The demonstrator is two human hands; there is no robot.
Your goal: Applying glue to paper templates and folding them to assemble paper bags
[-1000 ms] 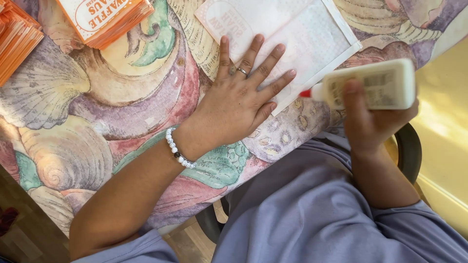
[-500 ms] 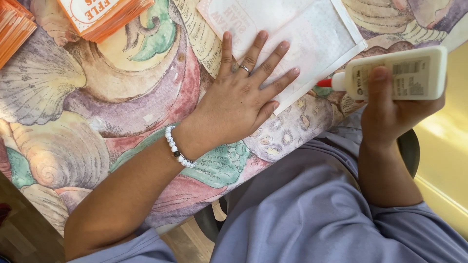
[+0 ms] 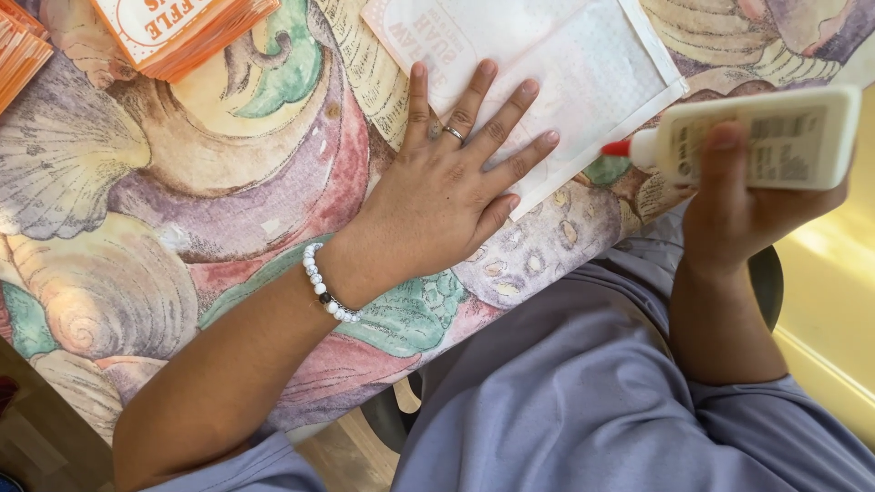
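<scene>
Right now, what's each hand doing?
Left hand: open, flat on the white paper bag.
Right hand: closed around the glue bottle.

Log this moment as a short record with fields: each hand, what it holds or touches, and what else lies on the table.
left hand: flat, fingers spread, pressing on the white paper bag
right hand: gripping a white glue bottle on its side
bottle tip: red nozzle pointing at the bag's near edge, just off it
surface: tablecloth printed with seashells
other items: stack of orange-edged paper bags at top left; another orange stack at the left edge
wrist: white bead bracelet on the left arm
</scene>
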